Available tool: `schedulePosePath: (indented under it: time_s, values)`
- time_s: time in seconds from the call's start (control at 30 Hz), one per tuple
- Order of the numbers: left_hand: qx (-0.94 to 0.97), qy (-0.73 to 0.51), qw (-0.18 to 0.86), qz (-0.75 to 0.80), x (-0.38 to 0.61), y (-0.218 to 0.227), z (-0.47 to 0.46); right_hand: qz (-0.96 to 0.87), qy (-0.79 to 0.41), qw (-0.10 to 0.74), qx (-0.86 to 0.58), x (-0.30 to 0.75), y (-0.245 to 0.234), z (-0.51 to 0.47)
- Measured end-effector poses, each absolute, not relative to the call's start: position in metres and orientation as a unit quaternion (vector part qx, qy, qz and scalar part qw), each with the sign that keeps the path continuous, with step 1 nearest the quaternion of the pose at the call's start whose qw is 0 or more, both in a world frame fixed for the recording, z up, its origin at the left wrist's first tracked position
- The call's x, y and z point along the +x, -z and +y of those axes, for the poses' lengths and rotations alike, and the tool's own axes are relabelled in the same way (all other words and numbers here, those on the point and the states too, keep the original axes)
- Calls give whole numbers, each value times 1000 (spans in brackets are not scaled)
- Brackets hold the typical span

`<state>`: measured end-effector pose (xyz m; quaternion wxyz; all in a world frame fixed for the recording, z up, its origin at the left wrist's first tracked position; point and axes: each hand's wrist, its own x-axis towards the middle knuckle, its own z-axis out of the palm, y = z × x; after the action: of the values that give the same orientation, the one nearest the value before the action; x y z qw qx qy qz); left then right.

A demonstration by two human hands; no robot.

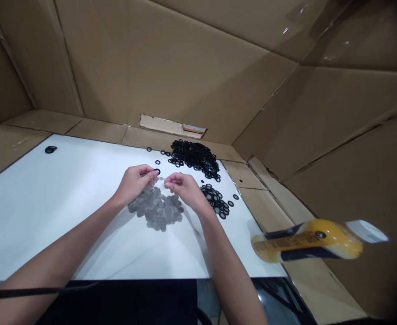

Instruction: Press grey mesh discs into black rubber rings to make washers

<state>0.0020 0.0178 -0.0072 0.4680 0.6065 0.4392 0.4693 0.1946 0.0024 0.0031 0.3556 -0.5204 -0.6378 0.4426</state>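
Note:
My left hand [136, 182] pinches a black ring [157, 171] between thumb and fingers, over the white tabletop. Close by on the right, my right hand [182, 186] has its thumb and fingertips pressed together; whatever sits between them is too small to make out. A heap of thin grey discs [159, 212] lies just below both hands. Behind them is a large pile of black rings [193, 155], with a few strays near its left side. Partly behind my right wrist, a smaller group of black rings with grey centres [217, 201] is spread out.
A yellow bottle with a white cap [306, 241] stands at the table's right edge. Some black rings [50, 149] sit at the far left corner. Cardboard walls [198, 67] enclose the white table [49, 216], with a slot in the back one. A dark cord crosses the lower left.

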Motion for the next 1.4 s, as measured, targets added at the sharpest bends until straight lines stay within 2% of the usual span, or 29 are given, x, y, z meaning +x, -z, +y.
schedulePosePath:
  time_s: [0.17,0.43,0.77,1.07,1.3,1.4]
  values:
    - [620,-450,482,425,5,5,14,-575,-465,448,-503,185,-8,-1]
    - [651,-427,472,414,7,9,10,-536,-458,500,-502,173,0,-3]
    - [650,-402,512,394,9,-2,8,-519,-507,478,-496,181,-3,-3]
    - [582,-435,568,386,14,3,10,-524,-519,487,-469,173,-9,-8]
    - [563,-469,566,378,17,9,8,-557,-478,476,-485,173,-9,-10]
    - [561,-483,559,374,18,15,9,-588,-410,478,-508,170,-6,-13]
